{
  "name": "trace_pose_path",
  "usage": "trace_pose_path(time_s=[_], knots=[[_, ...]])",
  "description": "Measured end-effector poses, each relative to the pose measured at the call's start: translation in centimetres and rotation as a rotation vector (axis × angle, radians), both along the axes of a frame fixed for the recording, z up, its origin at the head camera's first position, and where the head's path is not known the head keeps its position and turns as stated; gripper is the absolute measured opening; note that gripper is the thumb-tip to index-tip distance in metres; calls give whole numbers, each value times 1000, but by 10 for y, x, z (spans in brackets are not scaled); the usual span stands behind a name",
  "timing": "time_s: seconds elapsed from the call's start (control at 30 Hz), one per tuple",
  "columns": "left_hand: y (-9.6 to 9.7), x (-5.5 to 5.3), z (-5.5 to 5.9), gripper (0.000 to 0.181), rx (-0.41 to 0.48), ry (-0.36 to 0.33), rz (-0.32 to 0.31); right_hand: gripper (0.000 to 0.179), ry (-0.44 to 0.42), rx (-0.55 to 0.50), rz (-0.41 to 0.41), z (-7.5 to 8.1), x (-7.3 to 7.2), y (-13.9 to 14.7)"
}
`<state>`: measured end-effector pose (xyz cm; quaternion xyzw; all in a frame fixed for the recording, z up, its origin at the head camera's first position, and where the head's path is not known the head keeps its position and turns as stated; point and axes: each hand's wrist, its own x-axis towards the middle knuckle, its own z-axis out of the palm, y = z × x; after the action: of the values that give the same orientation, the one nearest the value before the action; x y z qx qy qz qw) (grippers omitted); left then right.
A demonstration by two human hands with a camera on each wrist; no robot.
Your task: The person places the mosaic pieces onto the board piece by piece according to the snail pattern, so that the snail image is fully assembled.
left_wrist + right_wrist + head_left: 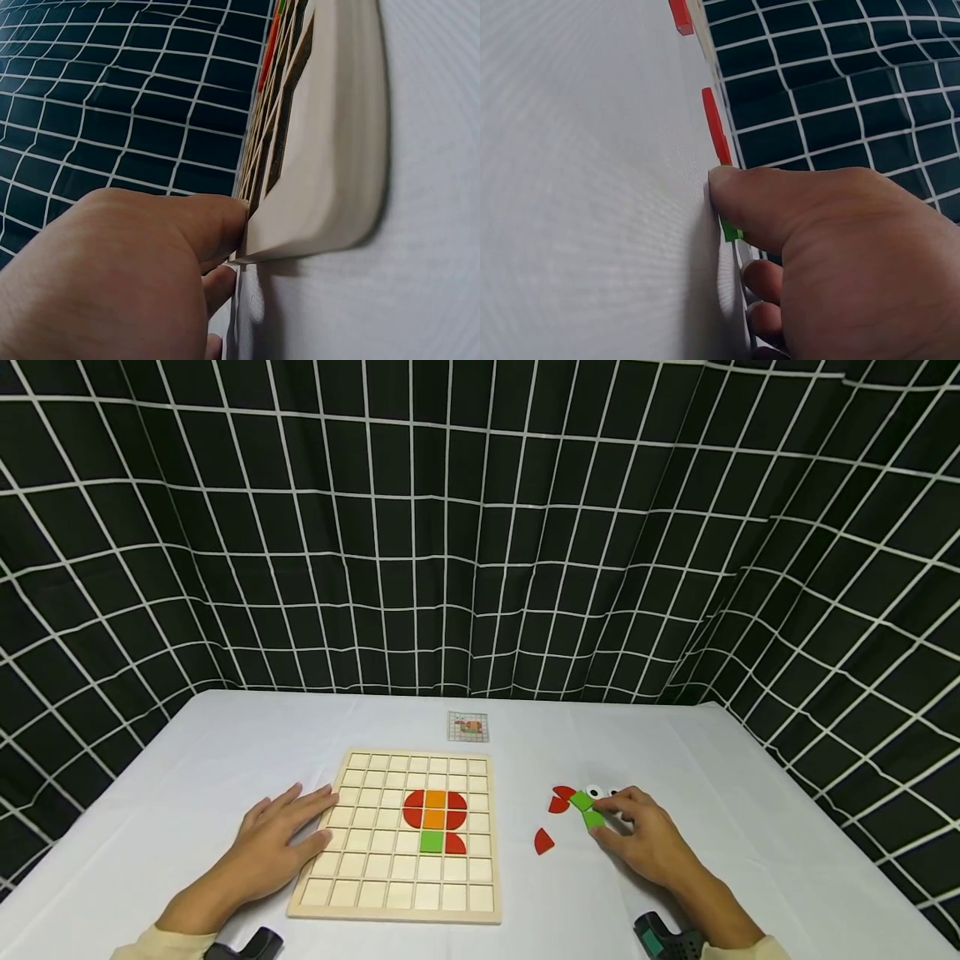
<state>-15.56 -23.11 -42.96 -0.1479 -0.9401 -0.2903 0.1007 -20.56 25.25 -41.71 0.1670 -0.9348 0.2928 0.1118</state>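
My left hand (273,843) rests with its fingers extended over the left edge of a wooden grid board (360,891); the left wrist view has the thumb at the board's rim. On the board lie red quarter-round tiles (456,843), two orange square tiles (434,819) and a green square tile (431,842). To the right of the board, my right hand (647,839) pinches another green square tile (593,819) between thumb and index finger, low over the white cloth. A further green square tile (581,801) lies right beside it.
Loose red quarter-round tiles (543,841) lie between board and right hand. Near that hand's fingertips is a white eye piece (593,792) with a black dot; a second is partly hidden. A small picture card (468,727) lies behind the board. Black gridded curtains (465,535) surround the table.
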Motion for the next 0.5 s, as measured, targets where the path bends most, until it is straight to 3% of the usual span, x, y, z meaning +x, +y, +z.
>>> trace_pose_path(time_s=[0.17,0.33,0.5], knots=[[0,0,0,47,0,-2,2,18,10,8,-29,-1,-1,-2],[0,0,0,47,-4,-3,3,21,77,-19,-67,-1,2,-6],[0,0,-1,47,9,-5,-1,26,199,-55,-14,2,4,-13]])
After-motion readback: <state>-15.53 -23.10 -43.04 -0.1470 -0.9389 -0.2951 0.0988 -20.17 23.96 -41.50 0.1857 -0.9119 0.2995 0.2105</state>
